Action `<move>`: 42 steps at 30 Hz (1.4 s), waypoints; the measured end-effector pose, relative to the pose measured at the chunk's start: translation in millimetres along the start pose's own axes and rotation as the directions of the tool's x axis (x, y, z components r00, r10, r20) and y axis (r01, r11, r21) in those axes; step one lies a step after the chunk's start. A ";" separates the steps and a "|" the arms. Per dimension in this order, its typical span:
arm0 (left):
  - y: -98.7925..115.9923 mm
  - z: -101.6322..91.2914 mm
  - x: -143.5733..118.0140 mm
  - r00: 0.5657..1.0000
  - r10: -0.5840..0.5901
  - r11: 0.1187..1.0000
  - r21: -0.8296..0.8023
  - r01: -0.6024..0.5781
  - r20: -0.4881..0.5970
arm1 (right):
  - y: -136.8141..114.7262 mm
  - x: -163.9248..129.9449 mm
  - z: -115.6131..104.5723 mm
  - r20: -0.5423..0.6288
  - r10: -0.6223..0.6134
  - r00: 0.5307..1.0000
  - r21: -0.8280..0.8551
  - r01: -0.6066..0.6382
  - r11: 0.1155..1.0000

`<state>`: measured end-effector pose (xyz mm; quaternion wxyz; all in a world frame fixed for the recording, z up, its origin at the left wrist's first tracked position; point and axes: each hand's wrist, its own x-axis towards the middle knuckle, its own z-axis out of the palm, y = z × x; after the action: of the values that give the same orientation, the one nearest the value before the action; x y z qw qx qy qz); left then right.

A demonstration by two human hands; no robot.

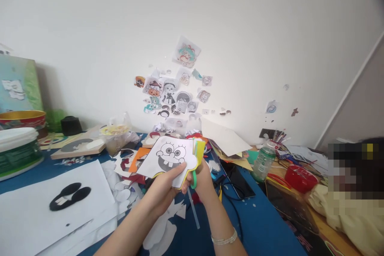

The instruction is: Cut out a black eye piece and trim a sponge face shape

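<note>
My left hand point(169, 182) grips a sheet of white paper point(162, 148) with a black-and-white drawing of a grinning cartoon face, its thumb lying on the drawing. Yellow paper shows along the lower edge of the sheet. At the sheet's right side my right hand point(202, 178) is closed on scissors point(194, 178); only part of their green handle shows, and the blades are mostly hidden. Beside them a yellow strip of paper point(200, 152) curls up from the cut edge. Below the hands, white paper scraps point(162, 236) lie on the blue table point(255, 228).
White sheets with black shapes point(30, 212) spread at the left, near a green-and-white tub point(19, 154). A plastic cup point(115, 140) stands behind. To the right are a phone point(240, 180), a cable, a green bottle point(264, 162), a red container point(300, 178) and a person in beige point(351, 216).
</note>
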<state>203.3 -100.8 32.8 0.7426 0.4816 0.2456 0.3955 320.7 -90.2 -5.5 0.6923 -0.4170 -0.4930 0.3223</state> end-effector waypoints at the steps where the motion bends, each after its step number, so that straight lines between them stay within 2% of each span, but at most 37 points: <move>1: -0.3 -1.2 0.1 1.000 -0.009 1.000 0.000 0.009 -0.003 | 0.3 0.4 -1.4 0.052 0.002 0.999 0.007 -0.003 1.000; 3: -0.7 -4.4 0.6 1.000 -0.018 0.999 0.030 0.017 0.006 | 0.5 1.0 -4.6 0.153 0.030 0.988 0.039 -0.036 0.999; 8: -1.3 -7.6 1.4 0.999 -0.026 0.992 0.127 0.022 0.029 | -7.5 -0.6 -11.9 0.164 0.042 0.986 0.066 -0.053 0.996; 12: 1.5 -6.3 -0.5 1.000 -0.001 0.994 0.107 0.002 -0.005 | -15.5 -4.2 -13.6 0.227 0.081 0.971 -0.010 -0.080 0.997; 15: 4.3 -6.0 -2.1 0.999 -0.014 0.995 0.099 0.018 -0.037 | -17.7 -5.7 -13.2 0.272 0.055 0.961 -0.042 -0.045 0.998; 18: 5.3 -6.5 -2.4 0.997 -0.031 0.988 0.149 0.041 -0.072 | -21.2 -6.8 -13.4 0.316 0.028 0.948 -0.034 -0.018 0.999; 21: 5.4 -8.1 -1.7 0.992 -0.036 0.979 0.195 0.060 -0.122 | -26.4 -7.4 -14.3 0.359 0.062 0.931 -0.035 -0.053 0.998; 25: 5.4 -10.3 -0.3 0.988 -0.033 0.975 0.211 0.065 -0.148 | -26.6 -6.0 -13.8 0.333 0.085 0.939 -0.059 -0.070 0.996; 29: 5.8 -10.4 -0.1 0.994 -0.041 0.981 0.185 0.059 -0.097 | -18.7 -4.5 -11.4 0.315 0.099 0.944 -0.055 -0.086 0.995; 35: 8.7 -6.2 -2.9 0.999 -0.004 0.994 0.105 0.008 -0.041 | -5.7 -1.6 -11.2 0.176 0.161 0.971 -0.086 -0.148 0.985; 36: 8.7 -5.9 -2.0 0.997 -0.005 0.995 0.103 0.012 -0.073 | -4.0 -0.8 -11.2 0.142 0.167 0.976 -0.094 -0.155 0.983; 38: 7.7 -6.7 1.7 0.973 -0.014 0.993 0.111 0.041 -0.232 | -2.1 0.6 -10.6 0.083 0.173 0.981 -0.113 -0.164 0.980; 40: 5.6 -9.4 7.2 0.899 -0.011 0.988 0.133 0.077 -0.438 | -2.4 1.1 -9.3 0.045 0.173 0.984 -0.118 -0.167 0.979; 42: 3.4 -13.2 12.4 0.847 0.026 0.986 0.154 0.066 -0.532 | -4.2 1.0 -8.1 0.028 0.175 0.984 -0.103 -0.171 0.980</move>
<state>199.3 -82.9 30.7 0.6067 0.4111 0.4787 0.4835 328.8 -93.3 -2.7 0.6304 -0.4865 -0.4832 0.3639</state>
